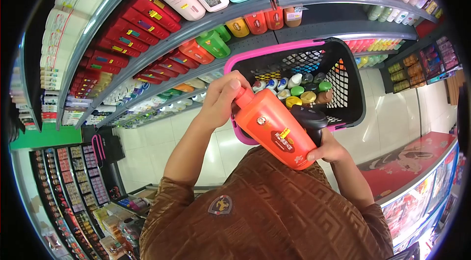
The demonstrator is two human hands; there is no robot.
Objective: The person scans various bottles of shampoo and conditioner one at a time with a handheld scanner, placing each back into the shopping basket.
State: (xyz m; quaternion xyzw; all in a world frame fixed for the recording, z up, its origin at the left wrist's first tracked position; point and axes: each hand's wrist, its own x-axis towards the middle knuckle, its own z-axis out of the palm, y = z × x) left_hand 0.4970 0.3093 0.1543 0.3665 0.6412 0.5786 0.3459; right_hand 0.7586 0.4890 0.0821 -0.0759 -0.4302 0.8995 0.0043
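An orange-red pump bottle (270,117) with a yellow price sticker lies tilted across the front of my body. My left hand (220,99) is closed around its red pump top. At the bottle's lower end, the thumb of my right hand (329,149) presses on the base corner. That same hand is wrapped round a black handheld barcode scanner (309,116), its grip partly hidden behind the bottle. Just beyond is a black shopping basket (354,81) with a pink rim; several bottles with white, green and yellow caps (294,100) show inside it.
Curved-looking shelves (216,17) full of bottles and red boxes (142,22) run along the far side and left. Pale floor tiles (191,147) lie below. A red-topped display case (407,162) stands at right, a product rack (73,181) at lower left.
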